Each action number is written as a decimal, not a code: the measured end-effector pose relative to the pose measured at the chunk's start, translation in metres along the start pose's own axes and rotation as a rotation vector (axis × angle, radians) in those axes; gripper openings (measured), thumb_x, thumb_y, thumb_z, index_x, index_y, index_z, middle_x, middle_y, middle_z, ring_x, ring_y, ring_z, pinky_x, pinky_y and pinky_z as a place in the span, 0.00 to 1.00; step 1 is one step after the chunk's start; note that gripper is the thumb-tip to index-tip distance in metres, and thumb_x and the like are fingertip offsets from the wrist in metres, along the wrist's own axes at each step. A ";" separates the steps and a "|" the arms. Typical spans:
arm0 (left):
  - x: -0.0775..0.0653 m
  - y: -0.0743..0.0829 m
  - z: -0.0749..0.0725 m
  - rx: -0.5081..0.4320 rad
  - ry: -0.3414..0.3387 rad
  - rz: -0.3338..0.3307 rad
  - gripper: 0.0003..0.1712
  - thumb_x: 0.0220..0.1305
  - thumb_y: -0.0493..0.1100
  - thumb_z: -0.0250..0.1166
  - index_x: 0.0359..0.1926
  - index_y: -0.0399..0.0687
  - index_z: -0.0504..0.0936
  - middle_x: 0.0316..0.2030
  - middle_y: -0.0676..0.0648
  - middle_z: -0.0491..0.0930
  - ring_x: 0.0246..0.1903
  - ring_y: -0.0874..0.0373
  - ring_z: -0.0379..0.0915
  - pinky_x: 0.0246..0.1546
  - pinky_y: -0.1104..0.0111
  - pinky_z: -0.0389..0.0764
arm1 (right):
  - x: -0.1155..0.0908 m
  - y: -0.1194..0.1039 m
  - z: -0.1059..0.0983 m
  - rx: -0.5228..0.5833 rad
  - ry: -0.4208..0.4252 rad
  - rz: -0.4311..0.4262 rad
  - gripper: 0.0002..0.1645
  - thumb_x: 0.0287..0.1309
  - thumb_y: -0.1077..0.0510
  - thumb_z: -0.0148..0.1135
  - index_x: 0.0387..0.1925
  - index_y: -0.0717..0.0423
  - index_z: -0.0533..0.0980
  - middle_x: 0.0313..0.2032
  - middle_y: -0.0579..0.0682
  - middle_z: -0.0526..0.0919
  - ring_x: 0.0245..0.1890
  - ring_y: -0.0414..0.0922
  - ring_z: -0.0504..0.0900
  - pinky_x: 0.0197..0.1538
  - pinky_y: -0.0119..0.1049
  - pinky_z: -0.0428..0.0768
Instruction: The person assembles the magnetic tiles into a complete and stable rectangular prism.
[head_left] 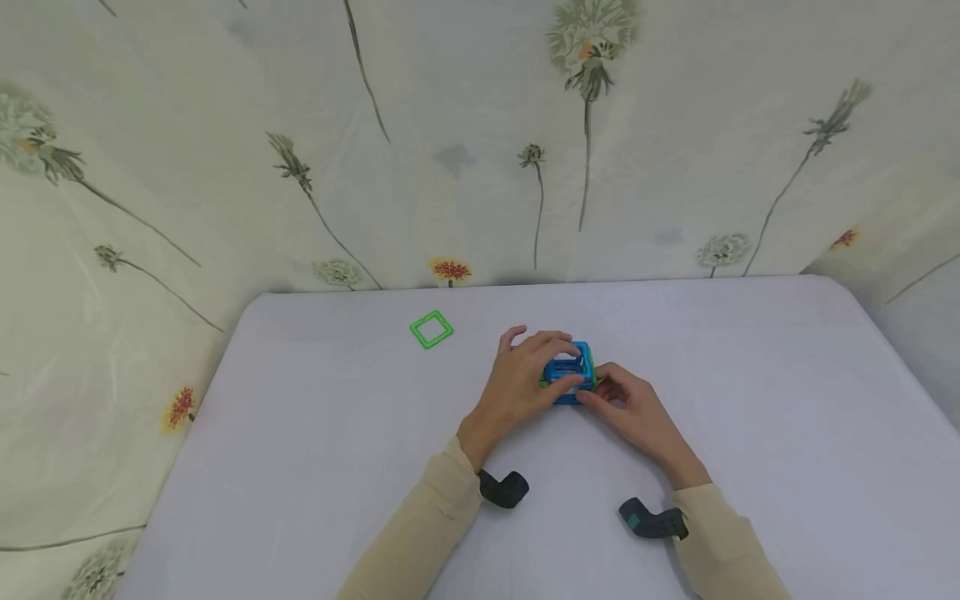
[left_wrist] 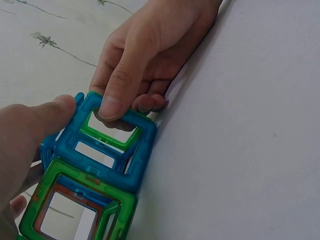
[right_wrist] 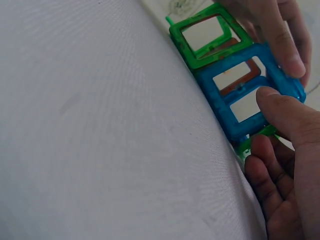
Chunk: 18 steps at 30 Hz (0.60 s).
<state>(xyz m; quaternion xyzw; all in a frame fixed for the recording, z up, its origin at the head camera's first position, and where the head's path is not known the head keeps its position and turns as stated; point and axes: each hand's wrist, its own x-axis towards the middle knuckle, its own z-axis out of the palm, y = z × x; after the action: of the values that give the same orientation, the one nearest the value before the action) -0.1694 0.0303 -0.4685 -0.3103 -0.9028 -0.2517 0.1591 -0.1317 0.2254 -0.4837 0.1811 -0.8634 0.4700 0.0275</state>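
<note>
A small structure of magnetic tiles (head_left: 587,360) stands on the white table between my hands. Its open square frames are mostly blue and green. In the left wrist view, a blue frame (left_wrist: 143,155) adjoins a green frame (left_wrist: 129,212), and a reddish frame shows inside the green one. My left hand (head_left: 517,379) holds the structure from the left, thumb on the near side and fingers over the far side. At its right end my right hand (head_left: 633,417) pinches it, the thumb on the blue frame and fingers by a green tile (right_wrist: 245,146) underneath.
A single green square tile (head_left: 445,322) lies flat toward the back of the table (head_left: 337,433), left of the hands. Behind the table hangs a cloth (head_left: 480,208) printed with dandelions. Dark bands (head_left: 506,490) sit at both wrists.
</note>
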 end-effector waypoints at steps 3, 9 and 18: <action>0.000 0.000 0.000 0.010 -0.004 0.005 0.20 0.58 0.61 0.63 0.48 0.59 0.80 0.53 0.57 0.78 0.55 0.66 0.73 0.68 0.55 0.58 | 0.000 0.000 0.000 0.000 0.003 -0.009 0.10 0.56 0.62 0.65 0.40 0.56 0.75 0.29 0.47 0.78 0.29 0.39 0.77 0.34 0.26 0.77; 0.001 0.001 0.001 0.019 -0.016 -0.005 0.20 0.58 0.61 0.63 0.47 0.59 0.80 0.53 0.58 0.78 0.54 0.67 0.73 0.68 0.56 0.57 | 0.001 0.001 0.000 -0.003 0.011 -0.018 0.09 0.56 0.61 0.65 0.39 0.56 0.75 0.28 0.47 0.78 0.28 0.39 0.77 0.33 0.26 0.77; 0.000 0.001 0.002 0.029 -0.019 -0.017 0.20 0.57 0.61 0.64 0.47 0.60 0.80 0.53 0.58 0.78 0.54 0.67 0.73 0.68 0.55 0.57 | 0.001 0.003 0.001 -0.002 0.008 -0.024 0.09 0.56 0.61 0.65 0.39 0.55 0.75 0.29 0.46 0.78 0.28 0.39 0.77 0.33 0.26 0.77</action>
<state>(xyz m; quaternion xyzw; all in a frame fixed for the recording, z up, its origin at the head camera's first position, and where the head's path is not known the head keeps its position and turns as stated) -0.1693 0.0322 -0.4694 -0.3027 -0.9104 -0.2369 0.1529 -0.1339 0.2256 -0.4860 0.1894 -0.8615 0.4697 0.0368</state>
